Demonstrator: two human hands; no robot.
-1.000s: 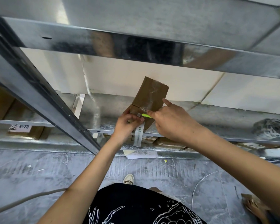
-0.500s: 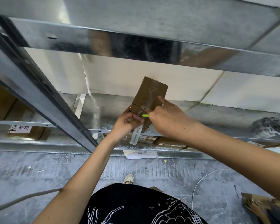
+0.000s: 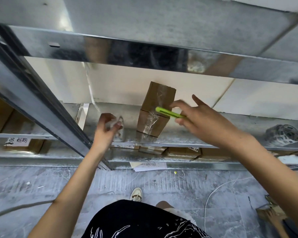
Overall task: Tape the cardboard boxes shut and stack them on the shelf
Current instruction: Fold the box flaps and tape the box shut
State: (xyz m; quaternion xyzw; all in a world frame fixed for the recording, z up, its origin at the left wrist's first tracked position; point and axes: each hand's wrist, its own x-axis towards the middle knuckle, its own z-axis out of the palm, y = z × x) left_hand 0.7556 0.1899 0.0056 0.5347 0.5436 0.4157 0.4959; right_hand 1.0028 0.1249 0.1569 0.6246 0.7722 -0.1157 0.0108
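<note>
A small brown cardboard box (image 3: 157, 107) wrapped with clear tape rests on the metal shelf (image 3: 187, 134), leaning back toward the white wall. My right hand (image 3: 201, 119) is just right of the box and grips a lime-green utility knife (image 3: 169, 112) whose tip reaches across the box's front. My left hand (image 3: 107, 129) is to the left of the box, apart from it, with its fingers curled around a crumpled scrap of clear tape (image 3: 113, 123).
A slanted metal upright (image 3: 41, 107) crosses the left side. An upper shelf beam (image 3: 144, 54) runs overhead. More cardboard boxes (image 3: 182, 151) lie on the lower shelf, with a grey bundle (image 3: 282, 134) at right. Papers (image 3: 149, 165) and a white cable (image 3: 212, 200) lie on the floor.
Both hands have come off the box. My left hand moved left, taking the tape piece with it. My right hand drew back to the right with the knife.
</note>
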